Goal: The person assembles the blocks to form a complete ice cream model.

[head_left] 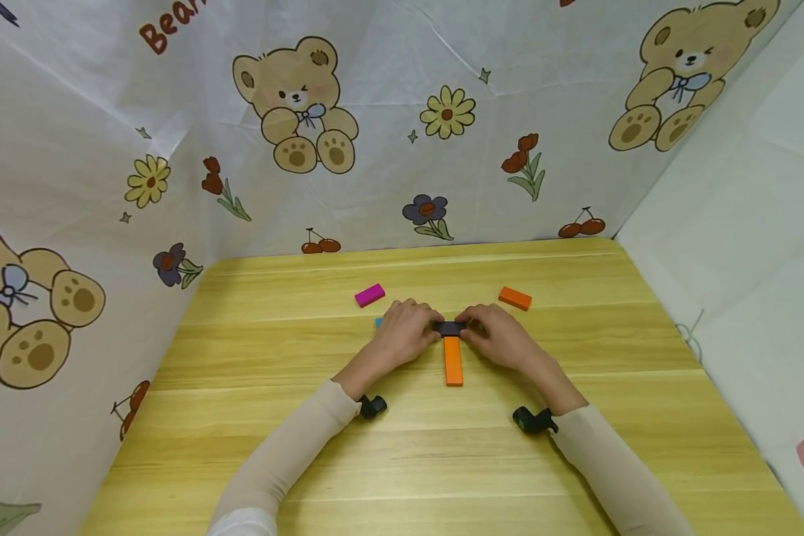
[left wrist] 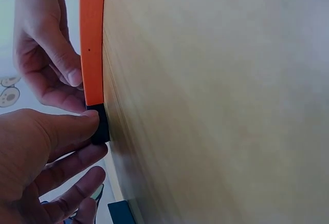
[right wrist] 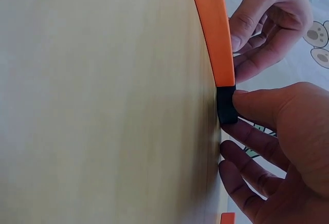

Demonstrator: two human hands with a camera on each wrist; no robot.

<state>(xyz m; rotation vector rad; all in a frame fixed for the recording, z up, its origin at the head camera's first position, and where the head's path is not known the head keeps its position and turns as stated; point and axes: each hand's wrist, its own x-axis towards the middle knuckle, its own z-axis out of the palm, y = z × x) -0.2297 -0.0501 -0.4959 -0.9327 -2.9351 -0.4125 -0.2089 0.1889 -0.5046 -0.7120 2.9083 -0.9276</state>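
A black block (head_left: pixel 449 328) lies crosswise on the table, against the far end of an orange block (head_left: pixel 452 361) that points toward me. My left hand (head_left: pixel 407 333) pinches the black block's left end between thumb and index finger. At its right end, my right hand (head_left: pixel 500 338) pinches it in the same way. In the left wrist view, the left thumb presses the near face of the black block (left wrist: pixel 98 124), and the other fingers curve loosely beside it. The right wrist view has the orange block (right wrist: pixel 214 34) meeting the black one.
Beyond the left hand lies a magenta block (head_left: pixel 370 295). A blue block (head_left: pixel 378 322) is mostly hidden by that hand. A second orange block (head_left: pixel 515 298) lies past the right hand. A bear-print cloth (head_left: pixel 375 201) hangs along the wooden table's (head_left: pixel 429 461) far edge.
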